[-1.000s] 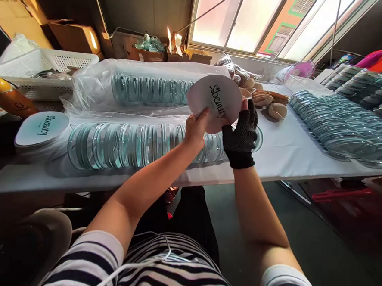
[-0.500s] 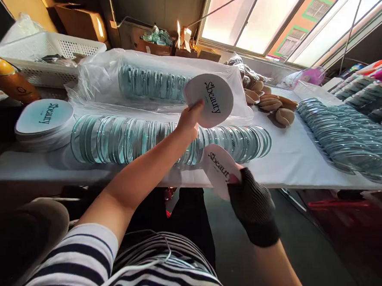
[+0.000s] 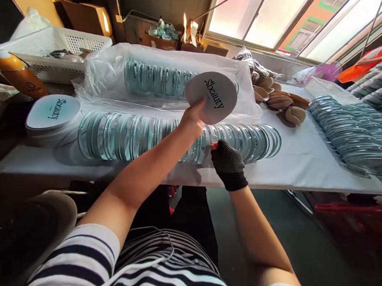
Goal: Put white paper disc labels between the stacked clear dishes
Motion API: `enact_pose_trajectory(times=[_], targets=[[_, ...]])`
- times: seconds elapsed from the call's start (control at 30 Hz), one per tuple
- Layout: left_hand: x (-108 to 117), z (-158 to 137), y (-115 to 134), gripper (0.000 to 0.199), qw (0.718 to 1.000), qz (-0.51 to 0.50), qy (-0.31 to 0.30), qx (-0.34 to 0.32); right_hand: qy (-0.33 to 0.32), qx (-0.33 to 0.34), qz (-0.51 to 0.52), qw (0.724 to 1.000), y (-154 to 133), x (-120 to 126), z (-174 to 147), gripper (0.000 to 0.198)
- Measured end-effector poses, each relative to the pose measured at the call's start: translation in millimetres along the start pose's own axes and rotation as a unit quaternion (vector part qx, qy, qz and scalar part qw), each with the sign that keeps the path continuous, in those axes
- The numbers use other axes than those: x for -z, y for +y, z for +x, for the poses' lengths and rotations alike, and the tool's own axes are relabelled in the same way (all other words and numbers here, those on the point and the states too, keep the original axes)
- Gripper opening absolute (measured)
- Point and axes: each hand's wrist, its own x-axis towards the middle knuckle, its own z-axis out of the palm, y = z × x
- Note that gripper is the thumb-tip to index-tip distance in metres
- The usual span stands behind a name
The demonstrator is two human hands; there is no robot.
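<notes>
My left hand [image 3: 192,120], bare, is closed on white rounded printed cards [image 3: 220,100] lettered "beauty", held above the row. Beneath it, a long row of clear round plastic shells [image 3: 122,136] stands on edge along the table. My right hand [image 3: 227,164], in a black fingerless glove, presses its pinched fingers to the front of this row. A pale card edge with faint lettering shows at those fingertips, mostly lost among the shells. At the left end of the row lies a pile of similar cards [image 3: 52,114].
Behind the row, a plastic bag [image 3: 102,75] holds more clear shells. Brown rounded pieces [image 3: 294,115] lie to its right, and stacked clear shells [image 3: 346,138] cover the far right. A white basket [image 3: 91,43] and an orange bottle [image 3: 20,75] stand at back left.
My right hand has moved up and forward from the table's front edge, taking its card into the row. My left hand still holds its cards. The view has shifted slightly.
</notes>
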Motion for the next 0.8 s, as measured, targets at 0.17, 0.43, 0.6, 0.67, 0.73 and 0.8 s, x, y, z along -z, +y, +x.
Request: enact_pose_trajectory(times=[0.17,0.43,0.6,0.67,0.73,0.8], targets=[[1.6,-3.0,3.7,0.028,1.0,0.003,0.001,0.015,-0.111,-0.019,0.062,0.992,-4.3,-4.7,15.2,0.021],[1.4,-6.9,-2.8,0.012,0.999,0.026,-0.028,-0.031,-0.249,-0.13,0.409,0.868,25.7,-0.3,5.2,0.029],[2.1,-14.8,-13.8,0.013,0.993,0.069,-0.055,-0.079,0.156,-0.042,0.33,0.93,24.8,24.0,45.3,0.06],[4.3,-20.1,-16.8,0.017,0.992,0.07,-0.044,-0.095,0.208,0.014,0.212,0.955,12.4,26.1,51.8,0.068],[6.7,-27.0,-18.2,0.015,0.991,0.068,-0.029,-0.114,0.24,0.078,0.13,0.959,-5.3,21.4,50.9,0.068],[8.4,-35.0,-17.3,0.008,0.988,0.08,-0.037,-0.125,0.261,0.107,0.105,0.954,-22.0,12.7,49.7,0.061]])
